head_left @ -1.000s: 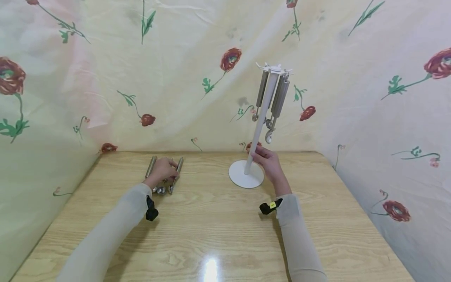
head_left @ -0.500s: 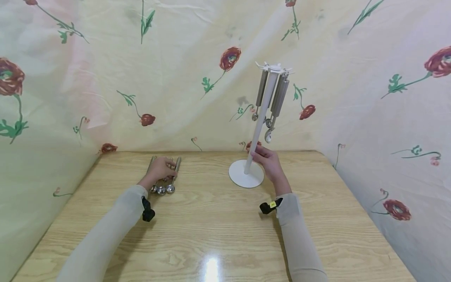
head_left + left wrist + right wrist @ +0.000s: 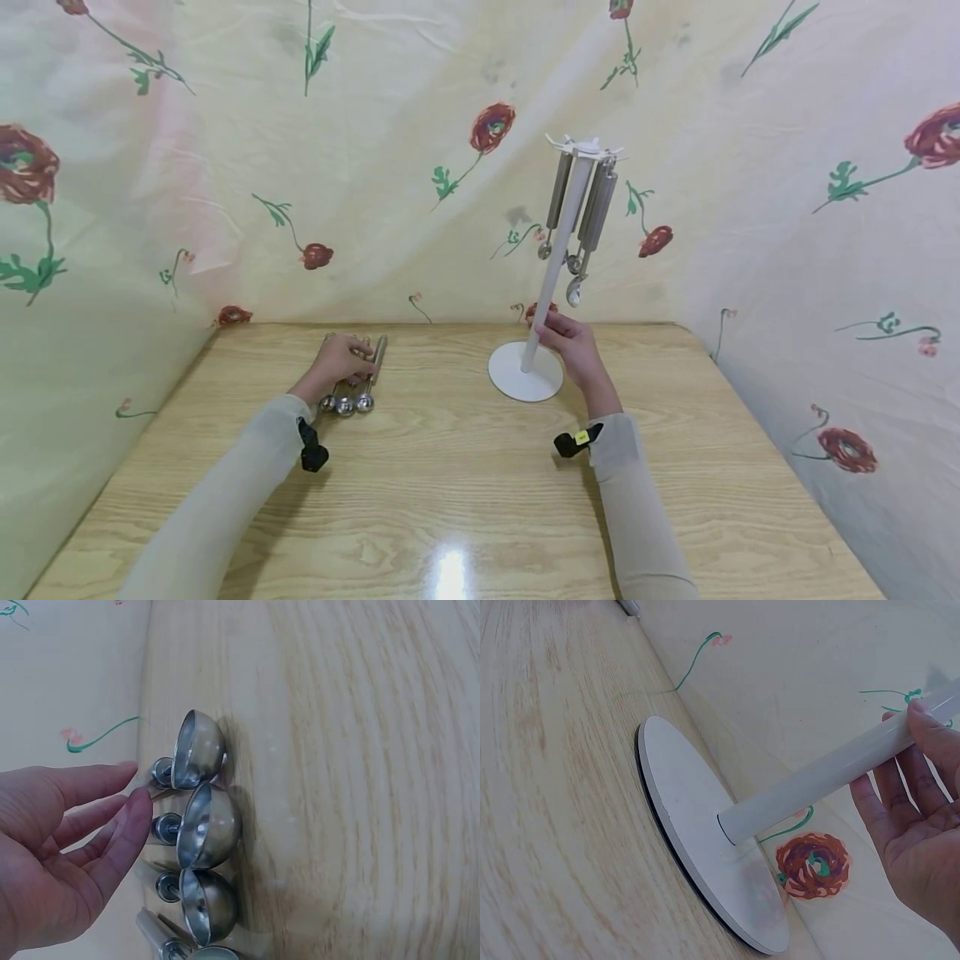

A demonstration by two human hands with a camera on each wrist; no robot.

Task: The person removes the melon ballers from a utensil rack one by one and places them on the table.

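My left hand (image 3: 339, 362) is over a row of round-bowled metal spoons (image 3: 211, 825) on the table. In the left wrist view its thumb and fingers are spread apart beside the handle of the end spoon (image 3: 201, 750), fingertips right at it. The spoons' bowls stand side by side, and the hand hides most of the handles in the head view. My right hand (image 3: 579, 350) grips the white post (image 3: 817, 780) of a rack just above its round base (image 3: 697, 825). Several metal utensils (image 3: 600, 208) with thick cylindrical handles hang from the white hooks at the top.
The wood-grain table (image 3: 450, 467) reaches back to a floral cloth (image 3: 405, 167) hung behind it and along both sides. The tall rack leans to the right in the head view. A bright reflection lies on the tabletop near the front.
The end spoon, tilted under my left hand earlier, now lies in line with the others, moved slightly left. My left forearm has shifted a little left. The right hand and rack stay put.
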